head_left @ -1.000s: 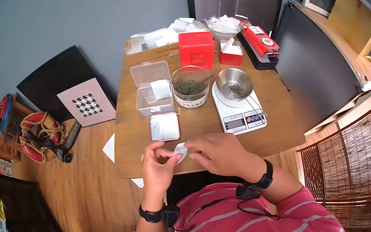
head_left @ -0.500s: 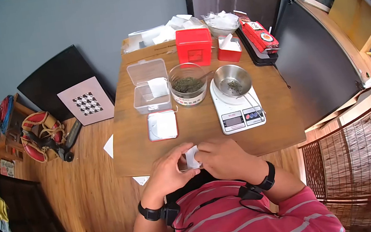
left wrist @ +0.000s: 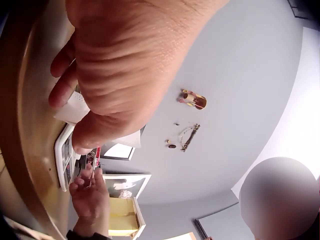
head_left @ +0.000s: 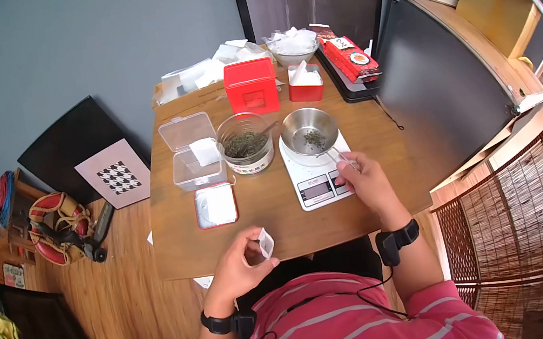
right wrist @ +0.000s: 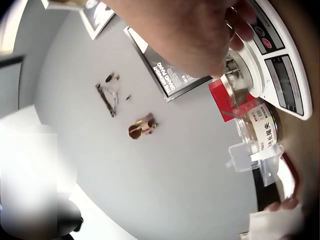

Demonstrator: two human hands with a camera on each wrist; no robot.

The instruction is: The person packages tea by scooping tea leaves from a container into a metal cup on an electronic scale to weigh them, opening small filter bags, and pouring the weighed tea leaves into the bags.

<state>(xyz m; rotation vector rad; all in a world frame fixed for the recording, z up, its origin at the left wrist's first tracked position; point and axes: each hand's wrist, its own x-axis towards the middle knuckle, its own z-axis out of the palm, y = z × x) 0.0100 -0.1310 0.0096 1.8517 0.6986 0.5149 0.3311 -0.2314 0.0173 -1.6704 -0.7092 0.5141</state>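
At the table's front edge my left hand [head_left: 238, 267] holds a small white paper bag [head_left: 266, 243] between thumb and fingers, its mouth spread. My right hand [head_left: 368, 179] grips the thin handle of a steel pan [head_left: 298, 124], which sits on the white kitchen scale [head_left: 318, 194] with a little dried leaf [head_left: 314, 139] inside. Left of the scale, a glass jar [head_left: 253, 166] holds more dried leaf and a spoon. In the left wrist view the white bag [left wrist: 73, 108] shows beside the left hand [left wrist: 115, 70]. The right hand [right wrist: 185, 35] is near the scale in the right wrist view.
A red-rimmed tray [head_left: 217, 205] with white bags lies left of centre, below an open clear plastic box [head_left: 200, 176]. Behind stand a red box [head_left: 251, 87], a smaller red box [head_left: 306, 93] and a bowl of white bags [head_left: 293, 43].
My right hand has left the paper bag, moved right and taken hold of the pan's handle. The left hand keeps the bag. The head view has shifted.
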